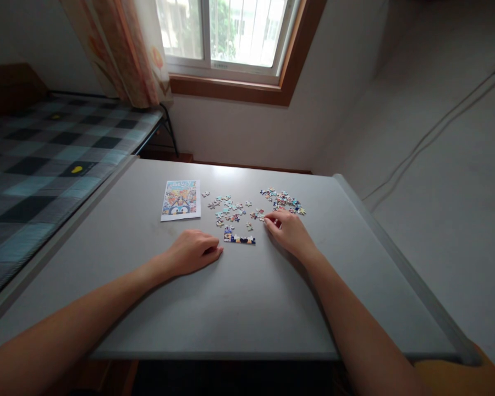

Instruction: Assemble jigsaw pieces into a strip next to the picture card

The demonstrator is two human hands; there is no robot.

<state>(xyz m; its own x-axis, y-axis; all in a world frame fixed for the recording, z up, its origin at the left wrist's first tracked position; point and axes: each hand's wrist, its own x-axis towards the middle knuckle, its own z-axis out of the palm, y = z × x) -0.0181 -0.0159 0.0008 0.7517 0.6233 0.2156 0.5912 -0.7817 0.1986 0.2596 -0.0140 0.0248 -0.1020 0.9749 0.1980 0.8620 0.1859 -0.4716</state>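
Fingers (271, 222) beside puzzle strip (240, 238), long axis left-right

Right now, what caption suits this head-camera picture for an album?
At a grey table, the right hand touches loose puzzle pieces while the left hand rests beside a joined strip.

Pale grey rectangular table w/ raised rim (239, 308) fills the near middle; a colourful printed cartoon sheet (181, 199) lies flat on it, far left of centre. Far left: bed w/ black, grey & teal checked cover (45, 165), small yellow mark (77, 169) on the cloth, thin black metal bed leg (171, 132) at its far corner. Far wall: white-framed window (226, 33) w/ brown wooden sill (231, 91), peach floral curtain (124, 49) hanging at its left; thin cable (433, 129) runs slantwise across the white wall at right.
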